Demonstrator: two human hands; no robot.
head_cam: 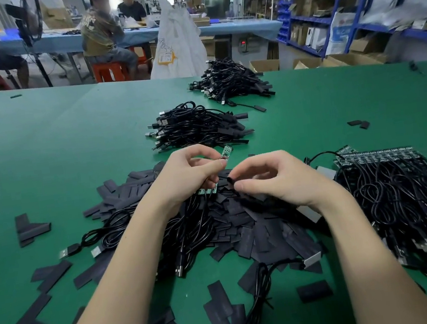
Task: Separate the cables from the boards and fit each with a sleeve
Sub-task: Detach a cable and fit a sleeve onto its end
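A small green board (226,151) is sticking up from between the thumb and forefinger of the left hand (189,174), which is pinching it just above the heap of black sleeves (242,221); a second green board edge is showing under that hand's curled fingers. Just to its right, the right hand (275,180) is pinching a black sleeve (233,185) between thumb and forefinger, the open end seemingly turned toward the board.

To do this step well, I would judge that the left hand should be keeping the board steady and in line with the sleeve mouth, while the right is squeezing the flat sleeve slightly so it opens, then sliding it on straight without snagging the board corners.

Loose cables (112,231) with plugs are lying below and left of the left forearm. To the right of the right hand, a row of boards with cables attached (391,183) is waiting. Beyond both hands, two piles of finished cables (196,125) are sitting on the green table (53,145).
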